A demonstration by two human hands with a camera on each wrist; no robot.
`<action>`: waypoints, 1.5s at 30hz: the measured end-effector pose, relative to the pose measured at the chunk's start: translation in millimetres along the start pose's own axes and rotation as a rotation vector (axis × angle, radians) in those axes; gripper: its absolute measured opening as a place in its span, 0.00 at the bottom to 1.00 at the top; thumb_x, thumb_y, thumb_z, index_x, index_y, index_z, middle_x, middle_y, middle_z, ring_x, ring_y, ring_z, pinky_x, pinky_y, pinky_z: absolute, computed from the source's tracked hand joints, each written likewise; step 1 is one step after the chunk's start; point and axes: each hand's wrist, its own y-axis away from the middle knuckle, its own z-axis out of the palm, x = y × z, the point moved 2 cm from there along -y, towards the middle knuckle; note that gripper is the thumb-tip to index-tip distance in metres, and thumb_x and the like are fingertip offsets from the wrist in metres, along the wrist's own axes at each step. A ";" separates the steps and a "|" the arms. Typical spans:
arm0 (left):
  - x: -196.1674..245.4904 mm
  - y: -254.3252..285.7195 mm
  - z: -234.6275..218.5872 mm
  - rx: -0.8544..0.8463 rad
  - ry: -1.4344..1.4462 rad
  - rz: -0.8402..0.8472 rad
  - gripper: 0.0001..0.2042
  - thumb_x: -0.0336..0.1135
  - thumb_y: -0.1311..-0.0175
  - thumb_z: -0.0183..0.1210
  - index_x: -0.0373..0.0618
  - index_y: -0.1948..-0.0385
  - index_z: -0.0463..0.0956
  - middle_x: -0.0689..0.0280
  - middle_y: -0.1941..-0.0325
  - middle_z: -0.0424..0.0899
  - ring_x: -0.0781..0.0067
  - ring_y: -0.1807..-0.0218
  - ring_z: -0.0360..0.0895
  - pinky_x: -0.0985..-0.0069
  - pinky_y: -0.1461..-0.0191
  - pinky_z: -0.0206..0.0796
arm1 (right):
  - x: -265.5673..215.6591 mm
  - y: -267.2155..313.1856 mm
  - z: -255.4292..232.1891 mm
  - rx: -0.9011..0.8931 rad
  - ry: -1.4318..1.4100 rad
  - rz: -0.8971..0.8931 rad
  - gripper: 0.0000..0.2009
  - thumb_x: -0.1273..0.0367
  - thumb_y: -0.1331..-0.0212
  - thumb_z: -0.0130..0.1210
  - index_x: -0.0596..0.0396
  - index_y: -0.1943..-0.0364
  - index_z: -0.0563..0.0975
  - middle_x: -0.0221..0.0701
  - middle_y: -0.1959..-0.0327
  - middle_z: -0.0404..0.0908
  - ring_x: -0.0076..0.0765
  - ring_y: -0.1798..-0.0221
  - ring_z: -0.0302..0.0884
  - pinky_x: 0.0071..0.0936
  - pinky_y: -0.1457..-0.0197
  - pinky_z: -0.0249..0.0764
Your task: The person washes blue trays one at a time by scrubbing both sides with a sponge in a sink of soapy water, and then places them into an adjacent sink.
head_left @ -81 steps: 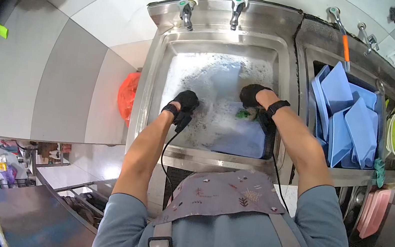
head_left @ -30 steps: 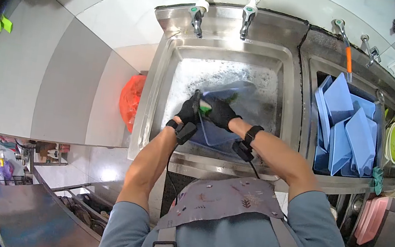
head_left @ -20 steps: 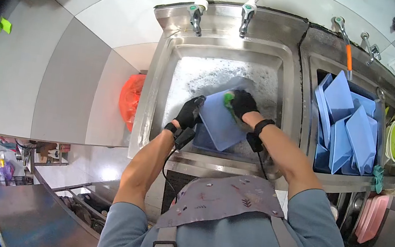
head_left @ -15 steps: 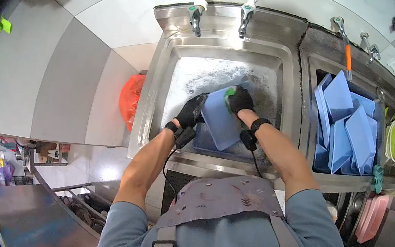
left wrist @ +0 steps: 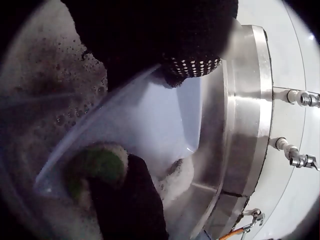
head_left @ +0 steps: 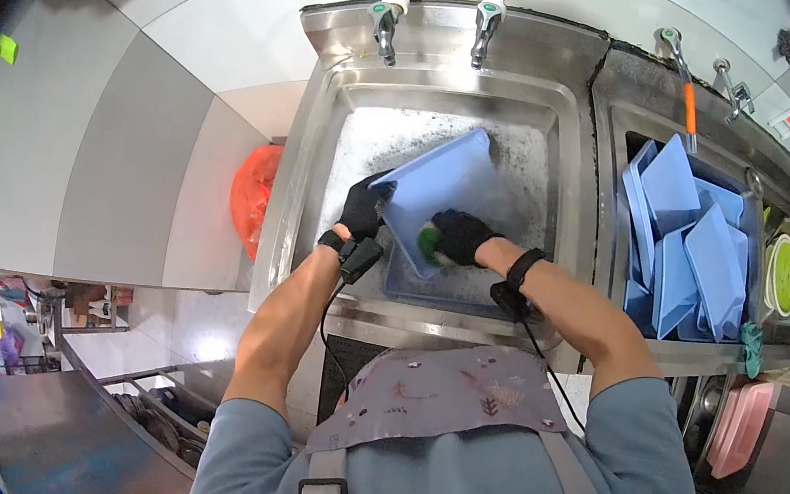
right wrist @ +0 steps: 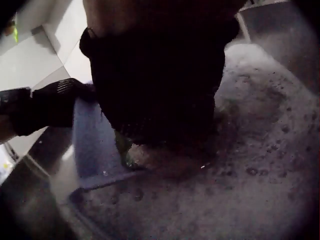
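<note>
So the blue tray [head_left: 444,185] sits tilted over the soapy sink [head_left: 323,126], around the middle of the head view, a bit above center. Our left hand [head_left: 363,208] in its black glove grips the tray's left edge, fingers curled round the rim; in the left wrist view the glove [left wrist: 165,40] fills the top of the frame, clamped on the pale tray [left wrist: 150,125]. Our right hand [head_left: 462,236], also gloved, is closed round a green sponge [head_left: 428,243] and presses it on the tray's lower end. The sponge [left wrist: 97,165] shows lower left in the left wrist view, foam all round it. The right wrist view is mostly dark glove, with the tray [right wrist: 92,145] at left center and suds across the right.

Under the tray there's another blue tray [head_left: 469,293] lying in the foam. Two taps [head_left: 384,18] stand at the top edge. To the right, a second basin holds a stack of blue trays [head_left: 684,237], and an orange bag [head_left: 251,196] sits left of the sink.
</note>
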 end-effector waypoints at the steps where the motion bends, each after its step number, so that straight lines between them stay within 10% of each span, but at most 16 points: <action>1: 17.3 0.4 -6.5 -0.004 0.002 -0.096 0.16 0.32 0.38 0.57 0.38 0.49 0.76 0.59 0.58 0.83 0.68 0.58 0.78 0.73 0.53 0.70 | 14.7 2.4 -2.2 -0.002 0.060 0.061 0.20 0.62 0.47 0.57 0.57 0.51 0.75 0.46 0.47 0.75 0.53 0.44 0.72 0.42 0.40 0.68; 4: -2.1 8.2 -12.6 -0.005 0.095 -0.119 0.14 0.32 0.38 0.57 0.38 0.52 0.78 0.62 0.65 0.83 0.75 0.66 0.76 0.75 0.61 0.69 | 42.3 12.7 -32.6 0.039 0.090 0.339 0.19 0.60 0.37 0.46 0.57 0.50 0.76 0.48 0.46 0.76 0.53 0.44 0.74 0.43 0.41 0.69; 6: 8.5 9.2 -17.5 0.101 0.104 -0.164 0.13 0.32 0.37 0.57 0.37 0.54 0.79 0.64 0.67 0.83 0.78 0.67 0.75 0.76 0.62 0.69 | 60.5 13.3 -24.5 0.474 0.442 0.272 0.17 0.61 0.37 0.45 0.57 0.53 0.77 0.46 0.51 0.78 0.53 0.49 0.76 0.44 0.45 0.71; 8: 11.2 6.1 -23.5 0.099 0.080 -0.286 0.12 0.31 0.39 0.57 0.37 0.55 0.79 0.62 0.65 0.84 0.74 0.64 0.78 0.75 0.60 0.71 | 56.9 5.9 -31.0 0.372 0.312 0.343 0.17 0.61 0.37 0.45 0.58 0.53 0.77 0.46 0.52 0.79 0.53 0.50 0.76 0.45 0.45 0.71; 11: 2.5 8.7 -13.9 0.095 -0.329 0.188 0.13 0.32 0.40 0.57 0.37 0.56 0.79 0.61 0.64 0.84 0.73 0.63 0.79 0.74 0.59 0.71 | -8.1 6.6 -71.6 0.200 0.058 0.318 0.17 0.61 0.38 0.46 0.59 0.54 0.77 0.47 0.52 0.78 0.53 0.49 0.76 0.45 0.44 0.70; 14: -1.4 1.1 -2.3 0.190 0.223 -0.228 0.14 0.32 0.40 0.57 0.37 0.55 0.79 0.62 0.64 0.84 0.72 0.63 0.78 0.74 0.59 0.70 | -57.3 -0.8 -71.4 0.118 -0.089 0.134 0.17 0.62 0.41 0.48 0.60 0.55 0.77 0.48 0.51 0.77 0.54 0.47 0.74 0.45 0.42 0.69; 22: -0.7 11.4 -18.2 0.158 -0.046 -0.050 0.14 0.30 0.40 0.54 0.36 0.53 0.78 0.61 0.61 0.83 0.72 0.61 0.77 0.74 0.55 0.69 | -28.2 -0.1 -24.3 -0.041 0.130 0.034 0.15 0.61 0.46 0.55 0.57 0.60 0.77 0.47 0.53 0.77 0.54 0.48 0.74 0.46 0.45 0.69; 24: 18.3 20.0 -20.0 0.192 0.277 -0.334 0.14 0.31 0.39 0.54 0.38 0.53 0.78 0.58 0.61 0.84 0.69 0.60 0.79 0.73 0.55 0.70 | 12.6 -1.6 -18.8 0.063 0.057 0.137 0.15 0.61 0.46 0.54 0.57 0.60 0.77 0.45 0.55 0.79 0.53 0.50 0.76 0.46 0.45 0.71; 27: 3.6 19.9 -35.3 0.049 -0.298 0.009 0.13 0.33 0.38 0.55 0.39 0.54 0.78 0.56 0.60 0.84 0.66 0.59 0.81 0.72 0.54 0.72 | 61.9 -0.6 -31.4 0.112 0.222 0.362 0.13 0.63 0.45 0.53 0.55 0.61 0.78 0.45 0.59 0.80 0.54 0.55 0.77 0.45 0.49 0.72; 29: 22.4 17.9 -38.0 0.032 -0.167 -0.140 0.13 0.33 0.39 0.55 0.38 0.54 0.78 0.56 0.60 0.84 0.64 0.59 0.81 0.72 0.54 0.72 | 64.4 -5.8 -53.3 0.182 0.255 0.449 0.11 0.64 0.45 0.51 0.54 0.62 0.78 0.45 0.62 0.81 0.54 0.57 0.78 0.45 0.52 0.74; 31: 22.7 19.2 -39.1 0.013 -0.035 -0.286 0.13 0.33 0.39 0.55 0.38 0.55 0.78 0.57 0.61 0.84 0.62 0.59 0.82 0.71 0.54 0.72 | 35.1 -12.6 -82.5 0.291 0.145 0.442 0.10 0.65 0.44 0.51 0.54 0.63 0.78 0.45 0.62 0.81 0.55 0.57 0.78 0.46 0.53 0.73; 34: -4.5 18.2 -27.8 -0.076 -0.361 0.211 0.14 0.32 0.39 0.56 0.37 0.54 0.78 0.57 0.61 0.85 0.64 0.59 0.82 0.71 0.54 0.72 | 42.1 -44.3 -66.8 0.621 0.035 0.411 0.09 0.66 0.44 0.50 0.55 0.65 0.77 0.47 0.62 0.80 0.57 0.57 0.77 0.48 0.53 0.73; 37: 20.0 15.6 -20.3 -0.002 0.197 -0.532 0.15 0.30 0.40 0.56 0.37 0.51 0.76 0.56 0.57 0.83 0.63 0.56 0.81 0.72 0.52 0.72 | 24.0 -76.0 -54.2 0.631 0.052 0.382 0.11 0.66 0.46 0.49 0.58 0.64 0.76 0.50 0.60 0.78 0.59 0.57 0.76 0.48 0.53 0.72; 38: 26.6 12.7 -23.4 -0.009 0.197 -0.528 0.15 0.30 0.40 0.56 0.37 0.51 0.76 0.56 0.57 0.83 0.63 0.56 0.81 0.72 0.52 0.72 | 5.4 -74.2 -50.2 0.675 0.026 0.327 0.11 0.67 0.47 0.50 0.59 0.64 0.76 0.51 0.61 0.78 0.59 0.58 0.76 0.49 0.53 0.72; 40: 48.0 8.6 -27.4 -0.074 -0.339 0.200 0.16 0.32 0.40 0.56 0.38 0.50 0.75 0.54 0.55 0.83 0.61 0.54 0.81 0.71 0.49 0.71 | -20.7 -76.4 -40.6 0.433 -0.157 0.310 0.13 0.67 0.51 0.53 0.59 0.62 0.77 0.53 0.61 0.78 0.59 0.57 0.75 0.50 0.52 0.70; 45: 24.5 9.6 -25.9 -0.002 -0.158 -0.141 0.16 0.31 0.40 0.55 0.39 0.50 0.76 0.52 0.49 0.80 0.58 0.47 0.77 0.70 0.43 0.68 | -79.2 -49.9 -35.7 0.449 0.003 0.002 0.14 0.62 0.48 0.54 0.61 0.67 0.79 0.55 0.64 0.78 0.59 0.59 0.77 0.49 0.53 0.72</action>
